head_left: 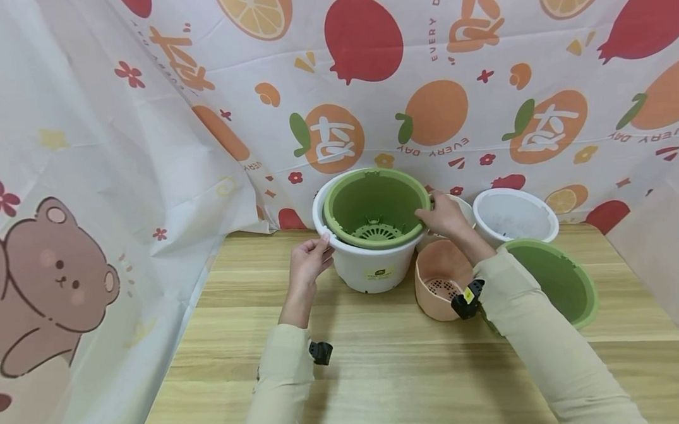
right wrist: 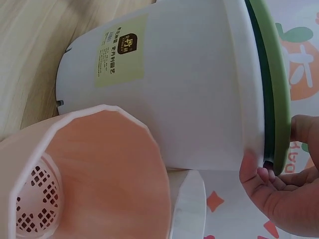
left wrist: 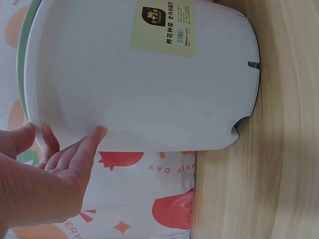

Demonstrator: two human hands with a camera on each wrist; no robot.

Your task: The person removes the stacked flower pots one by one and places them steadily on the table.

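Note:
A green flowerpot [head_left: 367, 201] with a slotted bottom sits inside a larger white flowerpot [head_left: 350, 267], its rim standing slightly above the white one. My left hand [head_left: 309, 259] pinches the white pot's rim at its left, thumb on top; in the left wrist view the other fingers of that hand [left wrist: 62, 172] lie along the pot's side. At the right, my right hand [head_left: 448, 217] grips the green pot's rim between thumb and fingers. The right wrist view shows these fingertips tucked under the green rim, close to the white rim [right wrist: 253, 99].
Right of the nested pots stands a peach pot [head_left: 433, 265] with a perforated bottom. Behind it is a white pot [head_left: 463, 210], partly hidden by my right hand. Farther right are another white pot [head_left: 513, 214] and a green pot [head_left: 559, 281]. A printed curtain [head_left: 370, 122] hangs behind the wooden table [head_left: 381, 374].

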